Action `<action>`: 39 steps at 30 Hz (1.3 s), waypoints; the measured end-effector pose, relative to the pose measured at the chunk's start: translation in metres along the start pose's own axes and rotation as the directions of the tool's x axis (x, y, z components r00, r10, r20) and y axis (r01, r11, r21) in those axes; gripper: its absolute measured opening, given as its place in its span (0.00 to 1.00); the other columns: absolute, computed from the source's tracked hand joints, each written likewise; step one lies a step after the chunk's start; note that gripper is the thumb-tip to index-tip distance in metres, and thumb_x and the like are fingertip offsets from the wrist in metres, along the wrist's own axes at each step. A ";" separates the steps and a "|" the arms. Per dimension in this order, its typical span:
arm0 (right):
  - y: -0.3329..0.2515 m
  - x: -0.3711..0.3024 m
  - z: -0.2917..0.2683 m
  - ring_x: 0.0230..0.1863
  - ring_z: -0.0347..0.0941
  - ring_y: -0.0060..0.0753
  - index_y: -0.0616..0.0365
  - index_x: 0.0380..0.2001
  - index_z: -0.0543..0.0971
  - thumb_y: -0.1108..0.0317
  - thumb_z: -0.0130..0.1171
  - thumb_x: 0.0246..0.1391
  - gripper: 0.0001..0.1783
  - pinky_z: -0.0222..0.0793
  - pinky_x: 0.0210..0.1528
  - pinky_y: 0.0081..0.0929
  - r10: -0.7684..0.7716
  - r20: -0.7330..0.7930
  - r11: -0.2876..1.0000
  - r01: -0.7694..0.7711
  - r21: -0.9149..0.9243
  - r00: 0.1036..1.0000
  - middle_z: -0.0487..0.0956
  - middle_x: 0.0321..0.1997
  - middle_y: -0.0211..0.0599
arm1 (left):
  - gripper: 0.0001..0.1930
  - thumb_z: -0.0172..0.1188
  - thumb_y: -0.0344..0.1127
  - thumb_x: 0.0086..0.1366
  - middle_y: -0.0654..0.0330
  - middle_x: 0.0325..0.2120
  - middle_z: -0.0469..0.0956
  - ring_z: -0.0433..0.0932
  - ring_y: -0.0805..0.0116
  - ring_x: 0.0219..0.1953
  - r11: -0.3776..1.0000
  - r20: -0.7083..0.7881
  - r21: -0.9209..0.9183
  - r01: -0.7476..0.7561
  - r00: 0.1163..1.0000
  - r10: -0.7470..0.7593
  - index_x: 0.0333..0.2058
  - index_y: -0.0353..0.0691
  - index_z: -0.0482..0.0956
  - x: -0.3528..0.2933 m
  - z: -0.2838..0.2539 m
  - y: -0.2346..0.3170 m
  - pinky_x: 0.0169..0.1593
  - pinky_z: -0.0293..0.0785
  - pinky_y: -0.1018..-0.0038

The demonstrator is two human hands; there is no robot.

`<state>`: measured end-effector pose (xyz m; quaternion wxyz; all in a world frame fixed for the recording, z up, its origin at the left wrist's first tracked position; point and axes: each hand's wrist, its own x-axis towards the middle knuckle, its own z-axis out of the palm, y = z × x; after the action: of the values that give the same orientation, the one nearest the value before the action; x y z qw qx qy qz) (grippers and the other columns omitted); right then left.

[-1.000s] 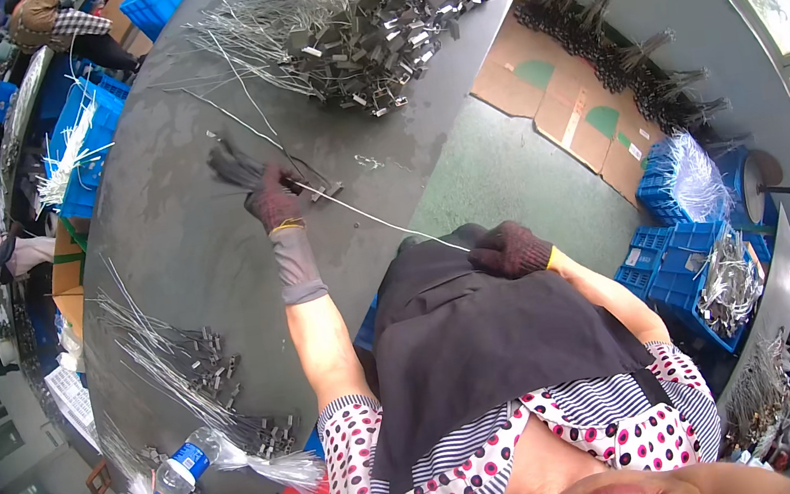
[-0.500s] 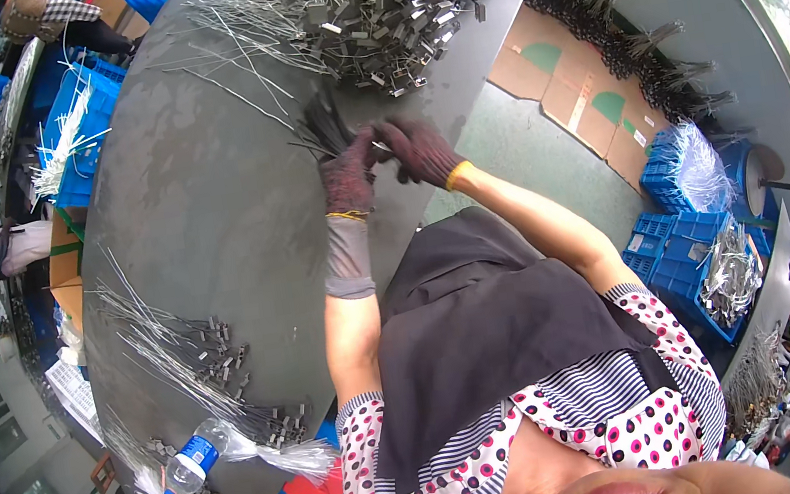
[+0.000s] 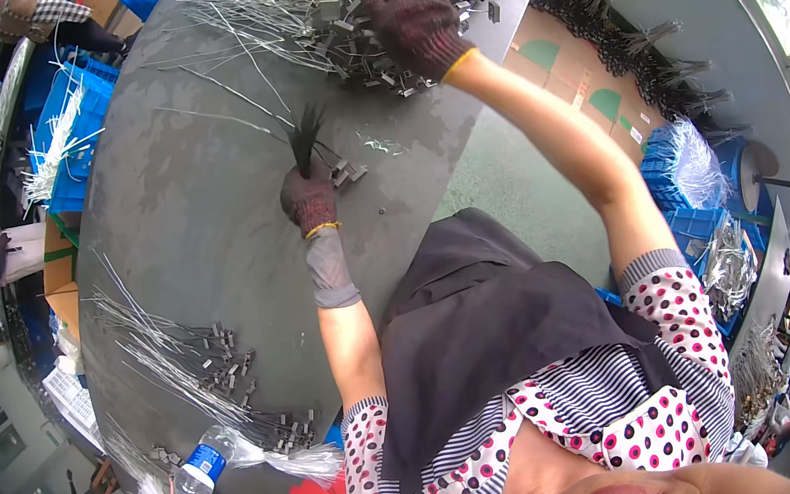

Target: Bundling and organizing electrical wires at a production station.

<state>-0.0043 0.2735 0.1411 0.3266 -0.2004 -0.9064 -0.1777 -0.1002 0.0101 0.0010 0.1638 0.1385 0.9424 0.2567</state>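
Observation:
My left hand (image 3: 309, 198), in a dark red-grey work glove, is closed around a bundle of thin black strands (image 3: 305, 140). The strands fan out above the fist, and a few small grey metal-ended pieces (image 3: 345, 170) stick out to its right. Farther up and to the right, my gloved right hand (image 3: 414, 22) lies over a large pile of wires with dark rectangular blocks (image 3: 334, 28). Its fingers are spread, and nothing shows in them; what lies under the palm is hidden. Loose silvery wires (image 3: 237, 92) trail from the pile toward my left hand.
More wires with metal ends (image 3: 178, 353) lie along the near left of the grey table (image 3: 207, 203), beside a plastic bottle (image 3: 199, 472). Blue crates (image 3: 76, 130) stand beyond the left edge. On the right are flattened cardboard (image 3: 584, 84) and a blue crate with clear plastic (image 3: 692, 165).
My right hand has left my left hand's side and moved up and right onto the pile, fingers spreading. My left hand has shifted slightly down and left, still gripping the bundle.

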 end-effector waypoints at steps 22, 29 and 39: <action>0.047 -0.270 -0.160 0.25 0.75 0.21 0.67 0.41 0.80 0.69 0.59 0.59 0.11 0.73 0.29 0.23 0.184 0.925 -0.208 -0.906 0.368 0.334 0.82 0.30 0.37 | 0.12 0.62 0.33 0.65 0.54 0.35 0.81 0.82 0.63 0.32 0.096 0.546 -0.830 0.550 0.766 0.340 0.45 0.34 0.79 -0.085 0.084 0.124 0.40 0.84 0.62; 0.039 -0.461 -0.234 0.28 0.74 0.22 0.68 0.37 0.82 0.62 0.56 0.61 0.17 0.72 0.33 0.25 0.265 0.961 -0.114 -0.987 0.112 0.079 0.81 0.25 0.35 | 0.13 0.60 0.33 0.67 0.51 0.37 0.80 0.82 0.56 0.40 -0.037 0.581 -0.764 0.644 0.712 0.394 0.46 0.32 0.77 -0.102 0.086 0.131 0.47 0.83 0.54; 0.057 -0.556 -0.238 0.28 0.73 0.28 0.67 0.29 0.82 0.48 0.61 0.55 0.26 0.69 0.33 0.31 0.417 0.893 -0.195 -0.976 -0.094 -0.169 0.80 0.23 0.39 | 0.10 0.61 0.41 0.67 0.57 0.34 0.80 0.80 0.60 0.34 -0.187 0.393 -0.879 0.438 0.889 0.236 0.43 0.44 0.78 -0.081 0.045 0.123 0.47 0.79 0.50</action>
<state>0.5399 0.0771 -0.0451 0.0340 -0.6527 -0.5229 0.5472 0.0123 0.1035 0.0491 0.4330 -0.0658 0.3431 0.8309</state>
